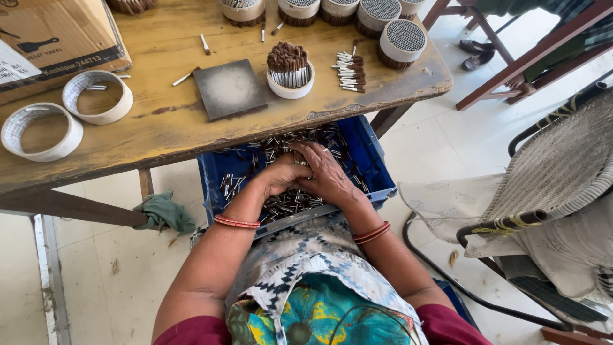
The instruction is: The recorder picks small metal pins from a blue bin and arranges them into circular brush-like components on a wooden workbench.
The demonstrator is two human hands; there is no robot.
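A blue plastic crate [367, 153] rests on my lap under the table edge, holding several small dark sticks with pale ends [281, 144]. Both hands are down in the crate. My left hand [281, 174] is curled among the sticks. My right hand [327, 172] lies over and beside it, fingers bent around a bunch of sticks. On the table above, a white ring [291, 88] holds a standing bundle of brown-tipped sticks [287, 61]. A short row of loose sticks [350, 71] lies to its right.
A wooden table [159, 128] carries a dark square plate [228, 88], two empty white rings [96, 96], a cardboard box [57, 38] and several filled rings [402, 41] along the far edge. A woven chair [562, 166] stands at right. A green cloth [165, 211] lies on the floor.
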